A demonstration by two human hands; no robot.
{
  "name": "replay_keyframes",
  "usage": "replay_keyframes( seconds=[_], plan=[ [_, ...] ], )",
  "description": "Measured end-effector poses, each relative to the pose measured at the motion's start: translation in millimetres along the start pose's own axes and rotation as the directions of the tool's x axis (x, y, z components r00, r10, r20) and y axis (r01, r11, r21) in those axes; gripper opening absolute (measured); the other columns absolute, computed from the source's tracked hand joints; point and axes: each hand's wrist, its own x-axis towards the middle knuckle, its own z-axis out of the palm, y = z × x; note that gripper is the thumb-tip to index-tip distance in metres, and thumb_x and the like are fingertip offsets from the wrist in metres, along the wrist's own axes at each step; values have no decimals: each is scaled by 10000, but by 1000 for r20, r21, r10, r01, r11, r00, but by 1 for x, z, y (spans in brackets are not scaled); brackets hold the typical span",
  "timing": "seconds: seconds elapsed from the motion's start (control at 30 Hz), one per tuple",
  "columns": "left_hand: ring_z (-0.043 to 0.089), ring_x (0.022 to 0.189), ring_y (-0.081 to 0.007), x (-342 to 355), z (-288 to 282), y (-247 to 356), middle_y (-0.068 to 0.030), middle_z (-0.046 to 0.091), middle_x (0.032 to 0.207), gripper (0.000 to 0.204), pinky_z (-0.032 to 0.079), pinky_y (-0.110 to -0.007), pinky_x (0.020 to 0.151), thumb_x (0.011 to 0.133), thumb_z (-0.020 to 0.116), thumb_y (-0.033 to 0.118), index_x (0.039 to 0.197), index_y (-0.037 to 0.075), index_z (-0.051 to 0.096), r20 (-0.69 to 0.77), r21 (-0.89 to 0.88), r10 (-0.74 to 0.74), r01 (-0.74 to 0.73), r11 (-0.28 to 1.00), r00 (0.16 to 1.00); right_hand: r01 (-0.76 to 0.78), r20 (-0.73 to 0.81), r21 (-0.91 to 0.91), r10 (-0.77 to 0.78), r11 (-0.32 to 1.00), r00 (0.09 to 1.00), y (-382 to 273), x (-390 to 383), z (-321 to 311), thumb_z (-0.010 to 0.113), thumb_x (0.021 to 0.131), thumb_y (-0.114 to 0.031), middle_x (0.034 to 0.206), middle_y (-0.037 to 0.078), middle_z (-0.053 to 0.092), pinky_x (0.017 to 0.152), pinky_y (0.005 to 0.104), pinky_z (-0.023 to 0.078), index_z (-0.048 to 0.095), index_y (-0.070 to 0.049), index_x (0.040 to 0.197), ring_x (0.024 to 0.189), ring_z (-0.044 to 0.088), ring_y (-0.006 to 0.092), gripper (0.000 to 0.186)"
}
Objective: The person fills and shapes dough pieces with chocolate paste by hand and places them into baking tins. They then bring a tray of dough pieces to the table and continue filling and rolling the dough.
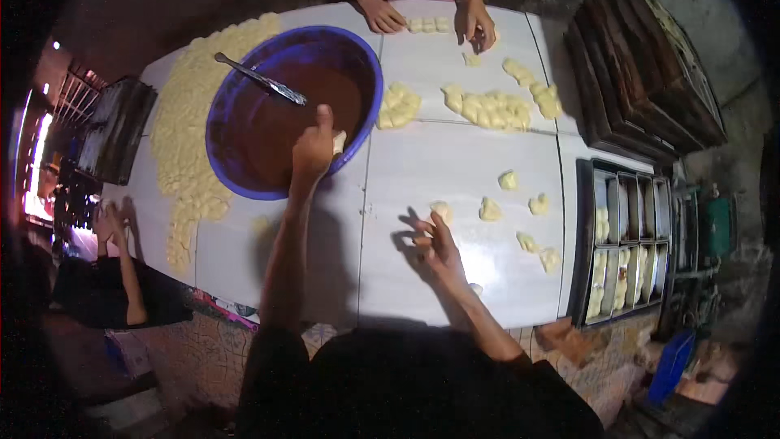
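Note:
My left hand is over the right rim of a big blue basin, thumb raised, its fingers closed round a pale dough piece. Brown paste fills the basin, and a metal utensil lies across its far left side. Lower on the white tabletop, my right hand has its fingers apart. A dough piece is at its fingertips; whether they touch it is unclear. Several loose dough pieces lie to the right of that hand.
Dough balls crowd the table's left side; more clusters lie further back. Across the table, a co-worker's hands handle dough. Another person's arms show at left. Divided metal pans with dough stand right, near stacked dark trays.

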Motion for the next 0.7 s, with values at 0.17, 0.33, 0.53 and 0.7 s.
replay_keyframes(
  seconds=[0.17,0.33,0.53,0.7],
  plan=[
    [596,1085,-242,-134,22,19,-221,587,1215,997,417,-351,980,894,160,742,1267,-123,487,629,-748,150,540,387,763,-277,-40,515,346,811,937,-22,9,20,567,952,-186,1169,110,552,787,235,492,382,-7,1366,916,559,146,487],
    [528,1144,-193,-212,59,19,-157,528,1311,576,395,-329,987,972,471,366,1376,-41,418,360,-802,-120,372,467,925,-243,-344,-1,228,970,911,-29,-4,31,604,900,-63,960,61,587,715,242,483,620,8,1110,746,535,142,223],
    [568,1060,-131,-256,53,11,-125,583,1120,513,473,-247,872,904,581,3,1383,-43,403,312,-653,174,78,753,934,260,131,-782,-259,567,957,-52,-42,20,615,820,-5,1181,121,496,831,311,469,617,3,1139,973,538,223,319],
    [626,901,-152,-278,75,-1,-111,582,972,179,524,-241,753,887,592,-34,1052,-68,653,110,-712,226,-81,697,968,181,-104,-321,-225,930,969,-51,-49,3,635,814,12,1173,102,555,853,303,492,662,-15,957,1015,589,174,147]
  ],
)
